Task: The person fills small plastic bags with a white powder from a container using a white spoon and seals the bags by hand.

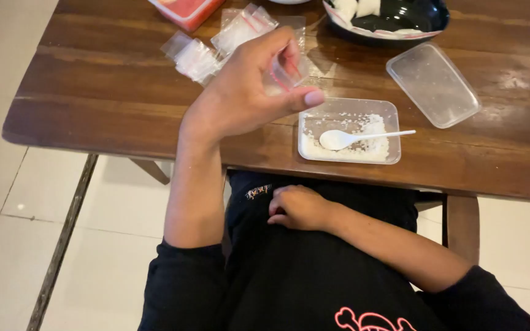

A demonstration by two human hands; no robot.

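Note:
My left hand is raised over the wooden table and pinches a small clear zip bag with a red seal strip. Just right of it sits a clear plastic container holding white grains, with a white plastic spoon resting in it. My right hand lies curled against my black shirt below the table edge, holding nothing.
Several more small clear zip bags lie at the table's back. A clear lid rests at the right, a dark bowl with white pieces behind it, and a red-lidded box at the top. Tiled floor lies to the left.

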